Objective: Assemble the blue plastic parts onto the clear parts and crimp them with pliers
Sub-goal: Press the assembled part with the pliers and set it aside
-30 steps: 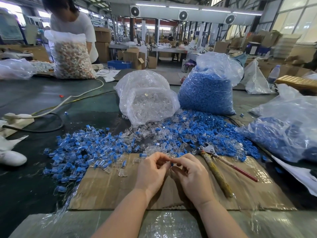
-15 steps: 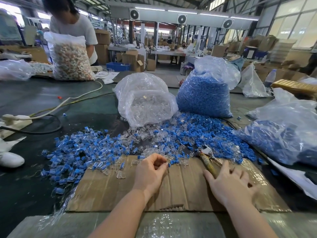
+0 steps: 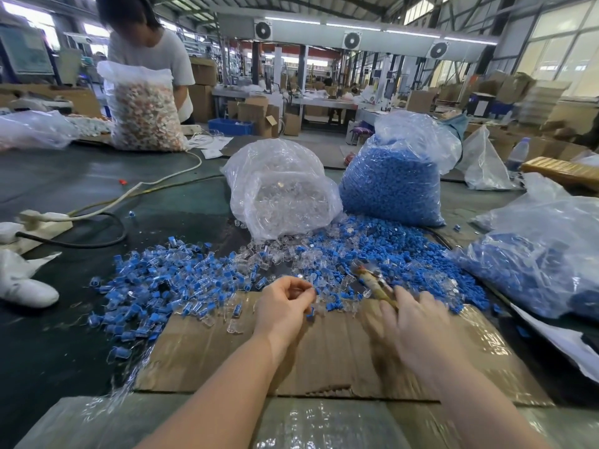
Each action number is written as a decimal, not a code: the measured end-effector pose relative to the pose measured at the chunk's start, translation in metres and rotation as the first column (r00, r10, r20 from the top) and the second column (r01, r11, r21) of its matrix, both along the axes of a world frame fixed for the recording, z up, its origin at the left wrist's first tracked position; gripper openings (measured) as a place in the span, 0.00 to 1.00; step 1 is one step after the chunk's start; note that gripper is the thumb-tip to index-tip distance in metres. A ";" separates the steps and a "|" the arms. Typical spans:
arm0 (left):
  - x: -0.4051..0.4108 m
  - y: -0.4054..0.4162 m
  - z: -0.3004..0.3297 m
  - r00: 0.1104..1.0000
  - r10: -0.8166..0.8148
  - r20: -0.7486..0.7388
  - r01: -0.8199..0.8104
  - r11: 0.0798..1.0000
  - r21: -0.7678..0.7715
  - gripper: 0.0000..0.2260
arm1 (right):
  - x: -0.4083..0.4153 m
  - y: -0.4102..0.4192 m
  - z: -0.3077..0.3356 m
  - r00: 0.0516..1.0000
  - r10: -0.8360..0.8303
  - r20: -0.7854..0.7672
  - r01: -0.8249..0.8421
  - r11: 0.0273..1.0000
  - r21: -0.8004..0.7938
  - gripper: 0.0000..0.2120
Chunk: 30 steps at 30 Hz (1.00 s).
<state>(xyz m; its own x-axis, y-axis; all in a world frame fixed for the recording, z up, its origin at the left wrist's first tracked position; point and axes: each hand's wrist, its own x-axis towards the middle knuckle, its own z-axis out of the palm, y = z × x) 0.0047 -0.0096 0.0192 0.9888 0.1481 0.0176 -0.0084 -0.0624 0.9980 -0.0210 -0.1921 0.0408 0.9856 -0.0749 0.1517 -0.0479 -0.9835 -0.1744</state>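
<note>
My left hand (image 3: 285,303) hovers over the far edge of the cardboard sheet (image 3: 324,358), fingers curled, pinching a small clear part that is barely visible. Blurred by motion, my right hand (image 3: 418,322) grips the handles of the pliers (image 3: 372,281), whose jaws point away over the loose blue parts (image 3: 389,247). Loose clear parts (image 3: 278,254) lie mixed in just beyond. A heap of assembled blue-and-clear pieces (image 3: 155,277) spreads to the left.
A bag of clear parts (image 3: 282,189) and a bag of blue parts (image 3: 395,179) stand behind the piles; another blue-filled bag (image 3: 538,254) lies right. Cables and a power strip (image 3: 45,222) lie left. A person stands at a bag (image 3: 142,108) far left.
My right hand left my left hand, reached right to the pliers on the cardboard and has lifted them by the handles. My left hand stayed put with its part.
</note>
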 end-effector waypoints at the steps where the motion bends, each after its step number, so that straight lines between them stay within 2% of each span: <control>1: 0.001 0.000 0.003 1.000 0.003 -0.016 -0.004 0.999 -0.046 0.04 | -0.001 0.006 0.006 0.996 0.088 -0.012 -0.085 0.984 0.159 0.17; 3: 0.004 0.000 0.010 0.999 0.017 -0.045 -0.023 0.991 -0.132 0.04 | -0.004 0.020 0.018 0.974 0.207 -0.095 -0.132 0.854 0.503 0.16; 5: 0.009 0.003 0.015 0.996 0.050 -0.077 -0.062 0.983 -0.174 0.03 | -0.007 0.030 0.027 0.944 0.263 -0.198 -0.038 0.683 0.729 0.14; 7: 0.013 0.008 0.018 0.991 0.081 -0.106 -0.100 0.979 -0.180 0.03 | -0.010 0.036 0.034 0.917 0.271 -0.292 0.088 0.578 0.811 0.12; 9: 0.016 0.014 0.018 0.985 0.110 -0.129 -0.131 0.977 -0.167 0.03 | -0.009 0.039 0.037 0.882 0.302 -0.363 0.158 0.536 0.829 0.13; 13: 0.021 0.023 0.018 0.977 0.131 -0.168 -0.159 0.973 -0.165 0.02 | -0.003 0.040 0.039 0.812 0.411 -0.414 0.139 0.553 0.821 0.04; 17: 0.023 0.027 0.020 0.974 0.135 -0.181 -0.166 0.971 -0.172 0.02 | 0.003 0.040 0.036 0.788 0.420 -0.450 0.081 0.654 0.752 0.07; 21: 0.024 0.030 0.022 0.974 0.126 -0.189 -0.160 0.971 -0.177 0.04 | 0.006 0.040 0.035 0.774 0.436 -0.459 0.034 0.696 0.717 0.08; 26: 0.025 0.032 0.020 0.973 0.119 -0.196 -0.152 0.975 -0.163 0.03 | 0.007 0.038 0.032 0.780 0.434 -0.450 0.036 0.687 0.725 0.13; 30: 0.024 0.030 0.019 0.971 0.107 -0.211 -0.149 0.970 -0.191 0.03 | 0.006 0.037 0.031 0.769 0.442 -0.461 0.075 0.655 0.752 0.12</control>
<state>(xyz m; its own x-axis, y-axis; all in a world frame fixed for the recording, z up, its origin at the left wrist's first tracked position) 0.0288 0.0206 0.0379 0.9418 0.2538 -0.2204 0.1853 0.1552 0.9703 -0.0146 -0.1553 0.0718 0.8489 0.2934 -0.4396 -0.2210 -0.5586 -0.7995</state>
